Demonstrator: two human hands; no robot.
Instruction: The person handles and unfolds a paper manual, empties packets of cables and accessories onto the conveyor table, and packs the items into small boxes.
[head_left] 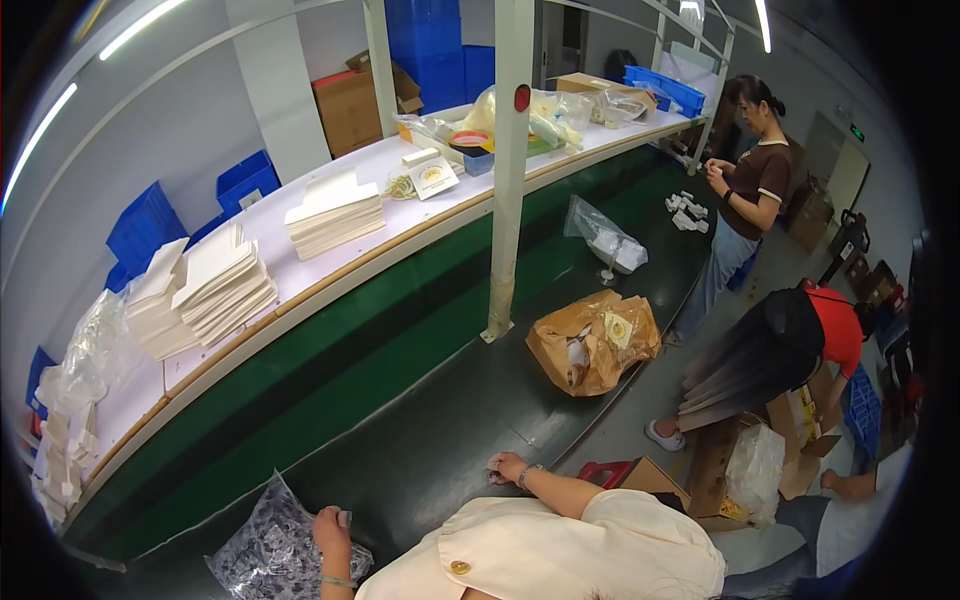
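My left hand (332, 530) is closed at the edge of a clear plastic bag (265, 545) filled with many small dark and pale pieces. A small pale bit shows at its fingertips, too small to name. Farther right, my right hand (508, 467) rests low over the dark work surface (420, 450). Its fingers are pinched together around something small and dark that I cannot make out. Beyond that hand stands an open brown paper bag (590, 370) with a pale printed card on it. Behind it lies a clear bag (615, 250) with white items inside.
A raised white shelf (290, 265) along the left carries stacks of white cardboard pieces (335, 215). A white post (507, 200) rises beside the belt. One person (755, 180) stands at the far end near small white pieces; another (770, 345) bends over cartons (720, 460) at right.
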